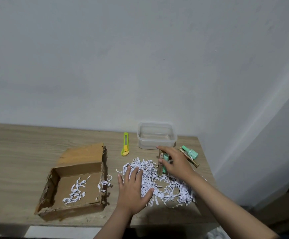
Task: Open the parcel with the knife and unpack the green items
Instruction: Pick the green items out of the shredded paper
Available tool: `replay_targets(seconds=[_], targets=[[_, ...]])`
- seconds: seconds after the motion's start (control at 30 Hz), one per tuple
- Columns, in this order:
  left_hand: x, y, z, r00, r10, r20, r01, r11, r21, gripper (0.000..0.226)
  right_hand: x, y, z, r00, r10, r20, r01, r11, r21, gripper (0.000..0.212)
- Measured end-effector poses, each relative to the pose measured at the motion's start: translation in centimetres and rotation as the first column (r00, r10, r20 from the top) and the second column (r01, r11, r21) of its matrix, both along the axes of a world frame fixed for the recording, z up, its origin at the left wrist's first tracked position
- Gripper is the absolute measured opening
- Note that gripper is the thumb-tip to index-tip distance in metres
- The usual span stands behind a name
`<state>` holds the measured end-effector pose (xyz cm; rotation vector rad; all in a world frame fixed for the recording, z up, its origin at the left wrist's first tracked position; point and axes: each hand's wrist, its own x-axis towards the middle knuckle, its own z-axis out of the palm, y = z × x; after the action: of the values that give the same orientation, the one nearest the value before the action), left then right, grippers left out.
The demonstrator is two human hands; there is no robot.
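The cardboard parcel point(74, 183) lies open on the left of the wooden table point(19, 152), with a few shreds of white paper inside. A heap of shredded paper point(168, 185) is spread to its right. My left hand point(133, 188) rests flat on the heap, fingers apart. My right hand point(176, 163) grips a mint-green item in a brown card sleeve point(163, 163), standing upright at the heap's far edge. A second green bottle point(191, 152) lies on a brown card at the far right. The yellow-green knife point(125, 144) lies behind the heap.
A clear plastic container point(156, 135) stands by the wall behind my right hand. The table's right edge runs just past the green bottle, and its front edge is close below the parcel. A wall corner closes in on the right.
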<state>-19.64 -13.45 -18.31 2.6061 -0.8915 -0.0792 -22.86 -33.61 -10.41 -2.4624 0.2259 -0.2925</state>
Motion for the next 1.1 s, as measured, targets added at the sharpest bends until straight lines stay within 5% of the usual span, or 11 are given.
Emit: replay_targets(seconds=[0.43, 0.8, 1.1], targets=[[0.1, 0.1, -0.4, 1.000, 0.000, 0.027, 0.001, 0.999, -0.052, 0.081, -2.2, -2.2, 2.5, 0.945, -0.306, 0.114, 0.245, 0.896, 0.370, 0.040], [0.1, 0.0, -0.9, 0.999, -0.002, 0.052, 0.006, 0.997, -0.076, 0.080, -4.5, -6.1, 2.1, 0.833, -0.536, 0.136, 0.446, 0.796, 0.409, 0.036], [0.3, -0.2, -1.6, 0.996, 0.004, 0.090, 0.006, 0.994, -0.110, 0.075, -2.7, -11.3, 0.7, 0.636, -0.764, 0.105, 0.634, 0.595, 0.494, 0.022]])
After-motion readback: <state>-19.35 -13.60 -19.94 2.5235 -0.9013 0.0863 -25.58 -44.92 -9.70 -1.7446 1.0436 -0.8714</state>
